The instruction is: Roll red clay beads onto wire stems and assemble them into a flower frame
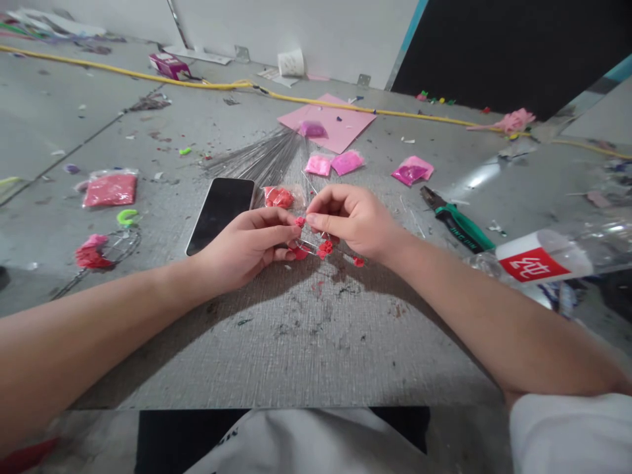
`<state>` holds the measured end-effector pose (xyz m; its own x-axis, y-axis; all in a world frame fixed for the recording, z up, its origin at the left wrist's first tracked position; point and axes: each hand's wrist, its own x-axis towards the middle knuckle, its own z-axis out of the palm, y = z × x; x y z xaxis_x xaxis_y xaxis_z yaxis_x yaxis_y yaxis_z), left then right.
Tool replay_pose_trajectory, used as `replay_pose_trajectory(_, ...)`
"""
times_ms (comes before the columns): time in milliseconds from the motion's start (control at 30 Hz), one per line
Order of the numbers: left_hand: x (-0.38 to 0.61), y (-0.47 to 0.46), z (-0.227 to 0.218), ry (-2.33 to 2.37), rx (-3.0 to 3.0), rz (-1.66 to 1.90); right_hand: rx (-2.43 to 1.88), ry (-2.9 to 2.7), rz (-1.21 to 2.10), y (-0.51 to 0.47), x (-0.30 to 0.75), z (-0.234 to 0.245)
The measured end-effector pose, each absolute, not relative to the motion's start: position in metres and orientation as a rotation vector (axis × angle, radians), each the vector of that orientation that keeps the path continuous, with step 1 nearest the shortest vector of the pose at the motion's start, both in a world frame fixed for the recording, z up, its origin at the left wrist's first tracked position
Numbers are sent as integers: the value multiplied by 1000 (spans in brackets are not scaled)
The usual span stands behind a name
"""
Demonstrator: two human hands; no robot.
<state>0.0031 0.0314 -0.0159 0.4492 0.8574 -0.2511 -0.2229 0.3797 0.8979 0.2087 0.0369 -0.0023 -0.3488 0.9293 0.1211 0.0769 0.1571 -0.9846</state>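
My left hand (257, 243) is closed, pinching a small red flower (299, 222), clay-like in look, between thumb and forefinger. Close against it, the fingertips of my right hand (353, 220) are pinched together; what lies between them is too small to make out. Below the fingers is a piece of bent thin wire (309, 247) carrying red flowers (324, 248), and another red bloom (358, 262) sits under my right hand. Part of this wire piece is hidden by my fingers. Just behind lies an opened bag of red clay (279, 197).
A phone (222, 214) lies beside my left hand. Behind are a fan of thin wires (261, 158), pink packets (348, 162) and pink paper (345, 125). Green-handled pliers (461, 224) and a plastic bottle (543, 257) lie right. A yellow cable (217, 85) crosses the table.
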Motion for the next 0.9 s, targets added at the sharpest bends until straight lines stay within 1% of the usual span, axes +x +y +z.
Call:
replay_pose_trajectory(300,8,23,-13,857,904,884,-993,-1602,1327,27,201,-1)
replay_pose_trajectory(567,14,19,-8,852,840,915,-967,-1582,1271,25,198,-9)
replay_pose_trajectory(633,13,20,-9,852,826,918,-969,-1635,1182,25,198,-11)
replay_pose_trajectory(700,11,23,-11,855,798,915,-971,-1717,1024,25,200,-11)
replay_pose_trajectory(900,7,32,-18,785,726,923,-883,-2071,389,25,208,-7)
